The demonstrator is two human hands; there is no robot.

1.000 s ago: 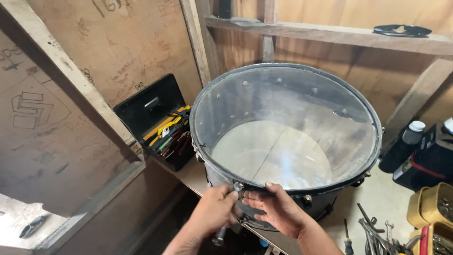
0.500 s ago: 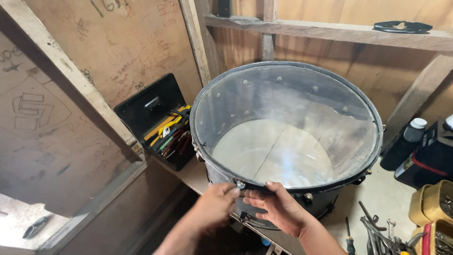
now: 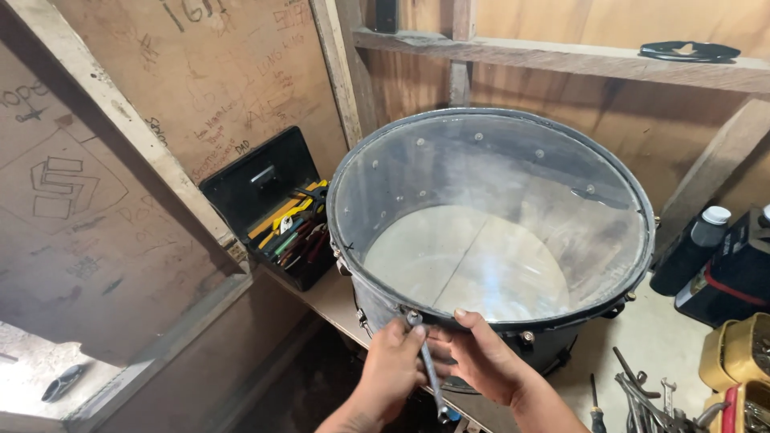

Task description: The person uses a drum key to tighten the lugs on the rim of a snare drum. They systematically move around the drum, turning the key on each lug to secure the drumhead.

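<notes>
A large black drum [image 3: 489, 224] with a clear see-through head stands on a wooden bench. Its metal hoop [image 3: 353, 265] carries several tension bolts. My left hand [image 3: 393, 369] grips a slim metal tool [image 3: 429, 365] whose top end sits on a bolt at the drum's near rim. Beside it, my right hand [image 3: 481, 361] rests on the near rim, fingers curled over the hoop and touching the tool's shaft.
An open black toolbox [image 3: 277, 212] full of hand tools sits left of the drum. Dark bottles [image 3: 690, 248] stand at the right, with loose tools [image 3: 642, 397] and a yellow case [image 3: 734, 357] at the lower right. Wooden wall studs and a shelf [image 3: 561, 60] rise behind.
Both hands stay at the drum's near rim. The metal tool now stands more upright on the bolt, and my left hand has shifted slightly around it.
</notes>
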